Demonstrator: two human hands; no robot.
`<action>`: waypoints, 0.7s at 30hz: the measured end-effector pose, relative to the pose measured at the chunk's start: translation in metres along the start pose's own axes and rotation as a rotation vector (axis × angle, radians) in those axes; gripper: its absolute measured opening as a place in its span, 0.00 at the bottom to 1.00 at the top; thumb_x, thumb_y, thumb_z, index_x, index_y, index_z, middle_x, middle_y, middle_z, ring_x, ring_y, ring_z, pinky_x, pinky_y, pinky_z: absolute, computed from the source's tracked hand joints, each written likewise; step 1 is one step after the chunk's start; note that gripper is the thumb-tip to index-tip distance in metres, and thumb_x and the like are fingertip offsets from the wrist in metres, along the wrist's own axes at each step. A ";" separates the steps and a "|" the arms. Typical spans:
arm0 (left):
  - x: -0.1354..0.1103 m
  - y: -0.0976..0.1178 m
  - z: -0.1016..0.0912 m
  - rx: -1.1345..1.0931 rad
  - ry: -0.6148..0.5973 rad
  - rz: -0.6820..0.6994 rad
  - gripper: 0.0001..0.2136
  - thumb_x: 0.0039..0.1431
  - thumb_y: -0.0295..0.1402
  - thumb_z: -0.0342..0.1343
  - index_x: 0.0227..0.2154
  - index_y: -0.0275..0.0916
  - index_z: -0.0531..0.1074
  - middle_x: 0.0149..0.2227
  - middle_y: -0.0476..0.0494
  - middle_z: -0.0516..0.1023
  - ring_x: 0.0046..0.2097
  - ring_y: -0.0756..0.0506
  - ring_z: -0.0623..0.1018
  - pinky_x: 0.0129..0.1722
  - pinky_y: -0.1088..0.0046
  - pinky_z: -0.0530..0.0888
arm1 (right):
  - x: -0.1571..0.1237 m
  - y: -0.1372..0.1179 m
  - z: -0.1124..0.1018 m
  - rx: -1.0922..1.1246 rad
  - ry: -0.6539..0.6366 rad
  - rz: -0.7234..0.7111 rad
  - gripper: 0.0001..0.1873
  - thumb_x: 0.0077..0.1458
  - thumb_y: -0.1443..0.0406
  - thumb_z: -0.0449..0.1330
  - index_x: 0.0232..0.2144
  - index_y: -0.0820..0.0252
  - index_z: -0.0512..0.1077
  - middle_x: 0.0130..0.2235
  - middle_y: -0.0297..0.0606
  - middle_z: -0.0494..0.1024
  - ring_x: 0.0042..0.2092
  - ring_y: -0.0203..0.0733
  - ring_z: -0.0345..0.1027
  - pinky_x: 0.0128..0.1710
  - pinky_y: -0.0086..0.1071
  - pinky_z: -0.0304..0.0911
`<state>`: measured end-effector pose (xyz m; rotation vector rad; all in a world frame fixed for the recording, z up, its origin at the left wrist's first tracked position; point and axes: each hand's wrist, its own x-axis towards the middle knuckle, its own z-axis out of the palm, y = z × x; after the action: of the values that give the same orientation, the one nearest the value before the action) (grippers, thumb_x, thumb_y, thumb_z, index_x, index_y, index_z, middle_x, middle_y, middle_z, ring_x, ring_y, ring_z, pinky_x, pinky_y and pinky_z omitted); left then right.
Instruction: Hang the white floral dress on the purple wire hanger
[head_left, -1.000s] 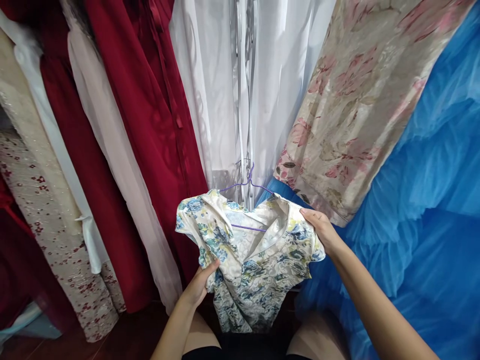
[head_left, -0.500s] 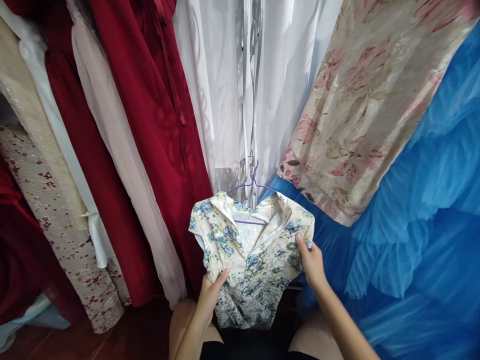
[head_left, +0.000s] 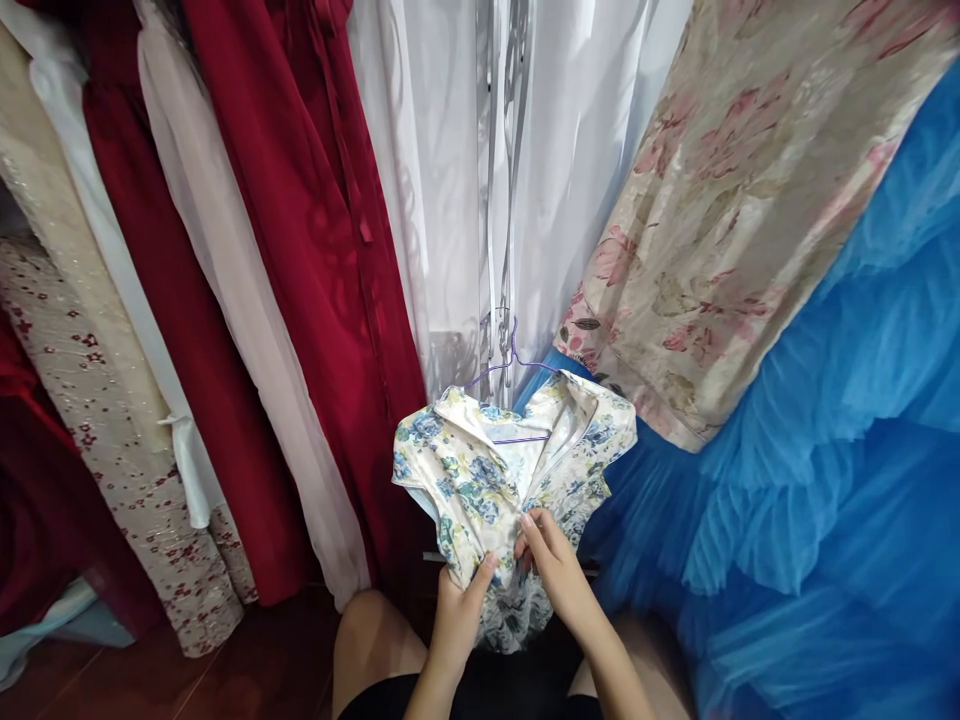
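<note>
Two bare hands in action, low in the centre of the frame! The left hand (head_left: 463, 612) is in a grip, thumb (head_left: 484, 572) on top and angled to the upper right, fingers tucked out of sight. Just beside it and a touch higher, the right hand (head_left: 551, 562) shows its back, fingers bent, tips bunched toward the upper left; whether they pinch, hard to call. The left forearm (head_left: 436, 685) leans in from the bottom edge, the right forearm (head_left: 616, 665) slants in from bottom right, and bare thighs (head_left: 375, 645) flank both.
</note>
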<state>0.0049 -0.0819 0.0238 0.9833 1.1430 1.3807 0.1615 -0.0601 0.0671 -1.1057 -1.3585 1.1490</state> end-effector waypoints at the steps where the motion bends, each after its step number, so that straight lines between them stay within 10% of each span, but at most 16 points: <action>1: 0.000 0.001 -0.001 0.005 -0.005 0.000 0.24 0.53 0.43 0.66 0.52 0.40 0.76 0.56 0.38 0.77 0.60 0.35 0.74 0.61 0.62 0.69 | 0.006 -0.003 -0.001 -0.002 -0.011 -0.001 0.19 0.64 0.46 0.52 0.32 0.52 0.63 0.25 0.33 0.72 0.27 0.45 0.64 0.31 0.38 0.60; 13: -0.002 0.000 -0.011 0.056 0.080 -0.026 0.25 0.51 0.45 0.67 0.50 0.37 0.74 0.54 0.34 0.78 0.58 0.33 0.75 0.59 0.58 0.70 | -0.014 -0.008 0.013 0.210 0.074 -0.002 0.25 0.61 0.48 0.57 0.19 0.55 0.63 0.16 0.31 0.64 0.20 0.37 0.53 0.24 0.33 0.50; 18: -0.001 -0.009 -0.013 0.275 0.487 0.414 0.24 0.54 0.42 0.64 0.51 0.39 0.68 0.51 0.36 0.75 0.53 0.35 0.75 0.54 0.56 0.71 | -0.019 -0.014 0.010 0.281 0.117 0.076 0.23 0.59 0.48 0.59 0.21 0.58 0.68 0.15 0.30 0.65 0.19 0.34 0.52 0.21 0.30 0.47; 21: -0.004 -0.003 0.001 0.449 0.324 0.593 0.15 0.57 0.35 0.62 0.47 0.40 0.70 0.49 0.38 0.74 0.52 0.39 0.75 0.54 0.60 0.71 | -0.020 -0.011 0.014 0.293 0.079 0.106 0.23 0.57 0.48 0.60 0.23 0.60 0.71 0.14 0.31 0.68 0.17 0.32 0.52 0.20 0.28 0.46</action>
<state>0.0069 -0.0862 0.0216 1.5467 1.5187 1.8421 0.1488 -0.0822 0.0747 -1.0065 -1.0417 1.3202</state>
